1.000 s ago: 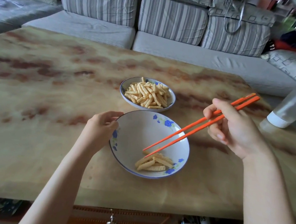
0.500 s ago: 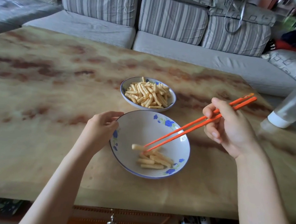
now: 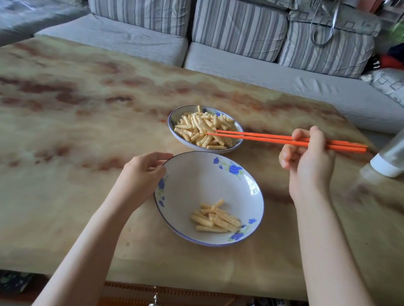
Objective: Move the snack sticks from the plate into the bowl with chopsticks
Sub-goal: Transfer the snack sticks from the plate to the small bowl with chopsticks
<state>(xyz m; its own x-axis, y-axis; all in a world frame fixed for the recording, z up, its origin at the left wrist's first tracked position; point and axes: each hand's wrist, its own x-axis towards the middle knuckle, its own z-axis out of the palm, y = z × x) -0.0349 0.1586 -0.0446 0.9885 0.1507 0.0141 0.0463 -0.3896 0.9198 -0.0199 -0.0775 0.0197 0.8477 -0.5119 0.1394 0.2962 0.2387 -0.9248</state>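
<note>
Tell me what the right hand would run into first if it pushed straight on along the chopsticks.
The right hand points the chopsticks leftward, with their tips at the snack sticks heaped on the plate. It would likely meet those sticks first, then the plate's left rim. The height of the tips is unclear.

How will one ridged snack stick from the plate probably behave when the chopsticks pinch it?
Probably light and stiff: the snack sticks lie straight, piled loosely on the plate. The ridged sides likely give the orange chopsticks some grip. They look thin and crisp, so a hard pinch may snap one.
</note>
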